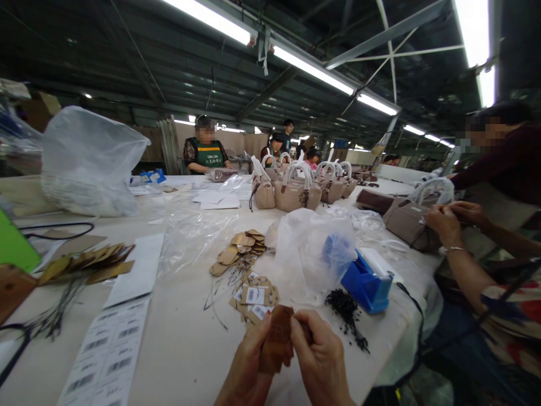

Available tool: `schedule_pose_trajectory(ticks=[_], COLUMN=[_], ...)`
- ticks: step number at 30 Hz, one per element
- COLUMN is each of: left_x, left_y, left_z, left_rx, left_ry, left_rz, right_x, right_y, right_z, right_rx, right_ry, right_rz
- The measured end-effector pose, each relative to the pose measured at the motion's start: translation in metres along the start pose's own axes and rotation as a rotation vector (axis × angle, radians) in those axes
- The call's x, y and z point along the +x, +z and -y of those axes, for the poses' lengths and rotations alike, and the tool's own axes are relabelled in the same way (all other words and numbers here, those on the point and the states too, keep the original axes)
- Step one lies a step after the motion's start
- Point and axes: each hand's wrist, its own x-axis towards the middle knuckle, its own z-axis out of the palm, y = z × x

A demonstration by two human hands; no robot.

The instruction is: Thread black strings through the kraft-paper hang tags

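Observation:
Low in the view, my left hand (249,361) is closed around a brown hang tag (276,338), held upright above the table. My right hand (319,352) pinches at the tag's upper right edge; whether a string is between those fingertips I cannot make out. Just beyond my hands lie kraft tags with white barcode stickers (256,295), and behind them a heap of tan tags (240,248) with thin dark strings. To the right of my hands is a small pile of black fasteners or strings (344,310).
A blue tape dispenser (369,282) stands beside a cloudy plastic bag (308,248). Barcode label sheets (107,355) and more tags (91,259) lie left. Taupe handbags (298,194) line the back. A co-worker's hands (454,220) are at a handbag on the right.

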Motion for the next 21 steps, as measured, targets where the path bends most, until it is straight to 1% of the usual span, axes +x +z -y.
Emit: schedule_pose_trajectory(ticks=[7, 11, 13, 18, 21], left_x=[0.002, 0.002, 0.002, 0.001, 0.000], left_y=[-0.005, -0.003, -0.003, -0.003, -0.003], left_z=[0.003, 0.003, 0.003, 0.004, 0.004], left_rx=[0.043, 0.067, 0.065, 0.083, 0.114], left_ry=[0.034, 0.041, 0.040, 0.033, 0.049], left_rz=[0.022, 0.035, 0.028, 0.006, 0.011], right_x=[0.003, 0.005, 0.005, 0.005, 0.004], right_y=[-0.004, -0.005, -0.005, -0.004, -0.003], right_z=[0.003, 0.007, 0.009, 0.010, 0.008], right_rx=[0.251, 0.448, 0.509, 0.533, 0.538], right_ry=[0.177, 0.258, 0.279, 0.273, 0.274], right_rz=[0.159, 0.182, 0.193, 0.156, 0.163])
